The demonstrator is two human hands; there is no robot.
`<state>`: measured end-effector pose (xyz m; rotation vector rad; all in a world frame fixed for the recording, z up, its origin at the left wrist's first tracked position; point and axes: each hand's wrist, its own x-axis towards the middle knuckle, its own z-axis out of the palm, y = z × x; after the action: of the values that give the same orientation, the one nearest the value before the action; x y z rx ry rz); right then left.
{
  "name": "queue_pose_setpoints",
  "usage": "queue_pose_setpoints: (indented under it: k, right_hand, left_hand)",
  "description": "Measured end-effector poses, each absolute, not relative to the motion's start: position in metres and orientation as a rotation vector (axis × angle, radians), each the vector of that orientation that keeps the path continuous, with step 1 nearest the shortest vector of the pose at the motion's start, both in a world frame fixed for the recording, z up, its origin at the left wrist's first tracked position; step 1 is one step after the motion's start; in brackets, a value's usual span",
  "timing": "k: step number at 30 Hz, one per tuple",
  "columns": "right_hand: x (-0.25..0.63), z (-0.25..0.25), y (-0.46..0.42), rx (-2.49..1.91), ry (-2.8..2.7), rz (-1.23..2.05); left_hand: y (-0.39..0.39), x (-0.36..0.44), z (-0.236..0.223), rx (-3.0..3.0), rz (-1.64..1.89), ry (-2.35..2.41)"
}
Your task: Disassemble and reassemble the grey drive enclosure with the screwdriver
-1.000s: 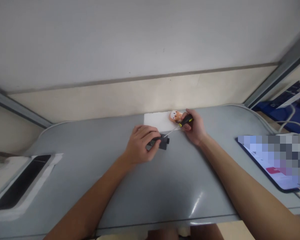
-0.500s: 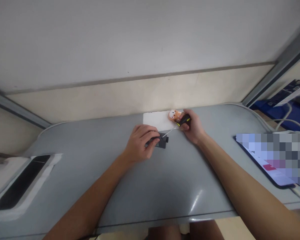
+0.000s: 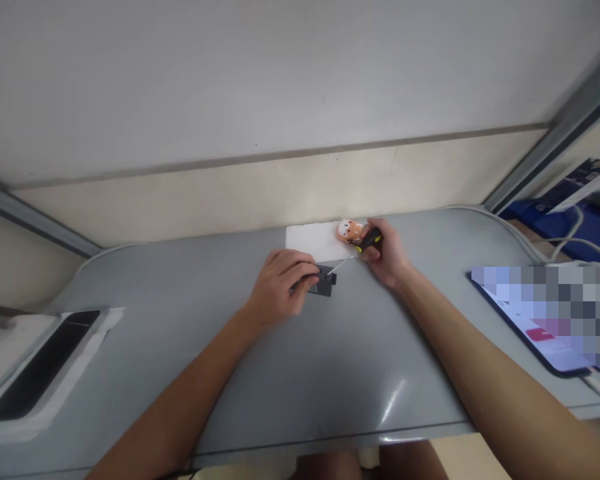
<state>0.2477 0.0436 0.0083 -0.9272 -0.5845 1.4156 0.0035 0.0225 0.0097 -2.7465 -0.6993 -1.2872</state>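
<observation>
The left hand is pinching a small black box on the gray table, apparently steadying it while leaving one end exposed; the right hand is gripping a black-and-yellow screwdriver, its shaft slanting down to that end.

No text, label, brand or number can be read. At the right edge, the screen is largely pixelated, and its red patch shows no legible characters. The dark leaflet at the upper right is too blurred to read. Any marking on the small black device mid-frame is too small to tell.
</observation>
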Motion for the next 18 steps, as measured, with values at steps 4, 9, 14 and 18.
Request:
queue_pose_setpoints:
  k: [4, 9, 14, 18]
  right_hand:
    - [0.2476, 0.0085, 0.0435, -0.935, -0.589, 1.410]
    - [0.2475, 0.0077, 0.0434, -0.947, -0.631, 1.414]
    - [0.2469, 0.0069, 0.0440, -0.979, -0.658, 1.406]
    - [0.2475, 0.0046, 0.0450, -0.988, -0.674, 1.405]
  left_hand:
    - [0.0213, 0.0032, 0.0113, -2.757, -1.271, -0.713]
    - [0.0197, 0.0031, 0.0116, -2.751, -1.239, -0.734]
    - [0.0177, 0.0038, 0.0116, -2.743, -1.234, -0.731]
    - [0.0171, 0.0046, 0.0119, -2.739, -1.240, -0.694]
